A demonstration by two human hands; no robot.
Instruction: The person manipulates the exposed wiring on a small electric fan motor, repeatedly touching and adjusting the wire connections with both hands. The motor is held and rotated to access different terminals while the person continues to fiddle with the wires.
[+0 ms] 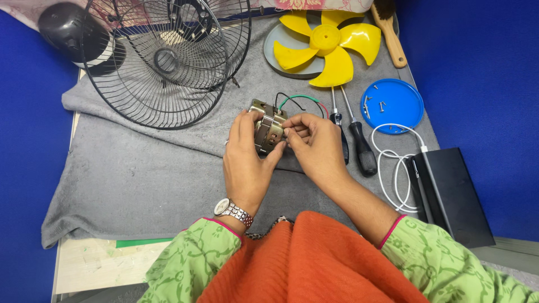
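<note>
A small brass-coloured metal fan motor (pixel 268 128) with black, green and red wires is held above the middle of the grey towel (pixel 140 174), gripped by the left hand (pixel 245 160) from its left side. Its right face is pinched by the closed fingers of the right hand (pixel 314 146), with two black-handled screwdrivers (pixel 353 143) lying just beside, toward the towel's right edge
</note>
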